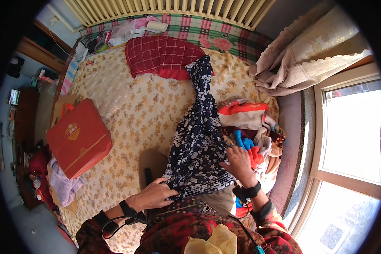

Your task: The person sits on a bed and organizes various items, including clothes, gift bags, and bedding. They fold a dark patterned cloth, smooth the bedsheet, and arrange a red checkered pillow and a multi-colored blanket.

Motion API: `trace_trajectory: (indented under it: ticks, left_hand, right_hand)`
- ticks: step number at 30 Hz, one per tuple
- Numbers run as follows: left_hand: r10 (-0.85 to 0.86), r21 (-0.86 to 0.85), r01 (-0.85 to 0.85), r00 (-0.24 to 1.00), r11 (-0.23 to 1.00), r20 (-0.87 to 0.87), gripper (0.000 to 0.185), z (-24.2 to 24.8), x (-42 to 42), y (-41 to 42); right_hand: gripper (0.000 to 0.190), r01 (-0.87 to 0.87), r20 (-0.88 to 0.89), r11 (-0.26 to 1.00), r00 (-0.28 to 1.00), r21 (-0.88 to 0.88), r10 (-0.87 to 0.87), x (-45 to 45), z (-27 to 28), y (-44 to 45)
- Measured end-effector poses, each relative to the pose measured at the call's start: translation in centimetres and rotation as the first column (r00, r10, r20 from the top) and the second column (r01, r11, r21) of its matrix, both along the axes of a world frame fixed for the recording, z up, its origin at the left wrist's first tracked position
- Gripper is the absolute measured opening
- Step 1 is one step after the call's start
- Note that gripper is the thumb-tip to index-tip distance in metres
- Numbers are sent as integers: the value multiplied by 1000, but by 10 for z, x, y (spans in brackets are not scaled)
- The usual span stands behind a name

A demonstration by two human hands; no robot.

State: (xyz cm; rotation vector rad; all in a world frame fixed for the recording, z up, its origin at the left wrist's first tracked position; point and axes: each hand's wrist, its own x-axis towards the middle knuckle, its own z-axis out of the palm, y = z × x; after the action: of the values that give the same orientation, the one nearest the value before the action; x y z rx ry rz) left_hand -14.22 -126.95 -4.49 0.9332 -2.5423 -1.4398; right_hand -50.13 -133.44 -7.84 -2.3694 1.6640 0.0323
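Note:
A dark navy garment with white flowers (200, 133), seemingly trousers, stretches away from my lap across the bed. Its gathered elastic waistband (209, 187) lies nearest me, and the narrow far end reaches onto a dark red checked pillow (160, 57). At the waistband's left corner, my left hand (155, 194) has its fingers closed on the cloth. My right hand (240, 163) lies at the garment's right edge, thumb spread and fingers extended. Just beyond those fingers is a heap of colourful clothes or blankets (246, 117).
A red gift bag (79, 136) stands at the bed's left side by a cardboard box (73, 204) with lilac cloth (65, 181). Flowered bedding (127, 133) covers the bed. A radiator (177, 8) is at the far end; a curtain (304, 60) and window (352, 133) are on the right.

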Motion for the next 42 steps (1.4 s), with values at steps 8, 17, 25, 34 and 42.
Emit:
trace_trajectory:
  ticks: [8,17,25,34,42]
  left_hand:
    - [66,56,-66,998,996,15,19,16,17,11]
    - [53,31,-56,996,998,72,22,13,16,-4]
    - [590,-125,-629,769,767,-246,47,28,-45,-59]
    - [671,-120,-868,453,482,-587,58,23,-145,-152]
    - [899,-305,-913,353,270,-259,36,-34,-23,-147]
  right_hand:
    - [22,-359,31,872,928,332,371,93,-104,-10]
    - [16,413,600,909,712,61,-364,3,14,-103]
    - [15,280,800,933,493,225,-341,20,149,-118]
    - [11,175,868,971,442,165,-227,56,212,-88]
    - [11,465,950,881,306,-89,-65,-17,261,-118]
